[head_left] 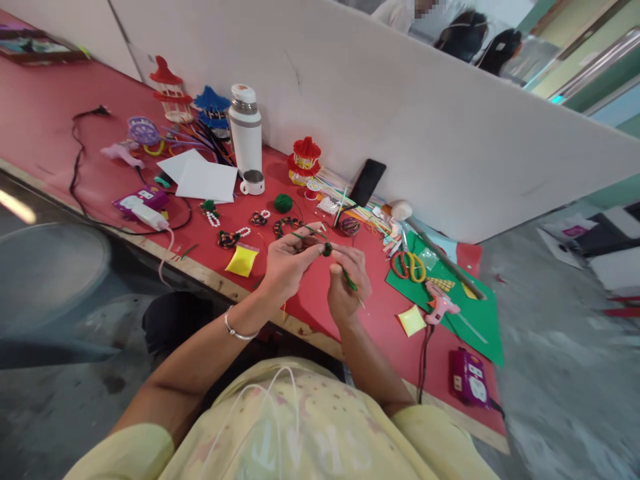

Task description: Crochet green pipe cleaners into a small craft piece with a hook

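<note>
Close together above the red tabletop, my two hands meet around a small dark green piece of crocheted yarn [327,249]. My left hand [286,265] pinches this piece, and a green strand runs over its raised fingers. In my right hand [350,283] is a slim crochet hook [349,280] with a green grip, its thin rear end sticking out below the palm. The hook's working tip is hidden at the yarn. A ball of green yarn [283,203] lies beyond my left hand, near a dark beaded crochet strip [287,227].
A white flask [246,133] and metal cup [253,183] stand behind. Scissors [409,266], a pink glue gun [441,303] and a purple power box [469,379] lie right. Another power box [143,202] and white papers [207,179] lie left. A partition [375,120] backs the table.
</note>
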### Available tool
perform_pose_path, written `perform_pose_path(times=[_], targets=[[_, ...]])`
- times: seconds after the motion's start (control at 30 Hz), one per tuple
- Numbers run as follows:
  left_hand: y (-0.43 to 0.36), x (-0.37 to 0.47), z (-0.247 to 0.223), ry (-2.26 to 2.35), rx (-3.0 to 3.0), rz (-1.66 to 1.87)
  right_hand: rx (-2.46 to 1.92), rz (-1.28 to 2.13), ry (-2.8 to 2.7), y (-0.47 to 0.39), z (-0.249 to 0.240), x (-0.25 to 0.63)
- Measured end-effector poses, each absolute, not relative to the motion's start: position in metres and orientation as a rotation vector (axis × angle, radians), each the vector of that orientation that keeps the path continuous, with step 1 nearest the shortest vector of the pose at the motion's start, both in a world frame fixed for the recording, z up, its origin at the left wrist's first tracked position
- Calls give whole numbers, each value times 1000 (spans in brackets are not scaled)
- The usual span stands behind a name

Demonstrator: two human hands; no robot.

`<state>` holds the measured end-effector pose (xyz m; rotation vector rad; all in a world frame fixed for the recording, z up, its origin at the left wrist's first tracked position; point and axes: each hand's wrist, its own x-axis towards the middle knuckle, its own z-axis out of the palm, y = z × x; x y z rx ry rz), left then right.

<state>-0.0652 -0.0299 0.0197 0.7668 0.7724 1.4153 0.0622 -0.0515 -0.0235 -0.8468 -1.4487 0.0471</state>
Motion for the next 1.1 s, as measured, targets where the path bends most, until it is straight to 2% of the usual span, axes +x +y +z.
perform_pose_path(times=[0.23,0.57,0.8,1.1], targets=[[-30,-74,30,613,519,1242,-720,337,-1355,-44,-47,68],[-24,-88,27,566,673,1135,-632,597,-1345,-40,-45,84],[-24,-88,28,658,791,1212,-653,551,-1414,-39,-47,85],[-18,-81,23,775,849,1349,-667,204,-1769,-45,-23,92]])
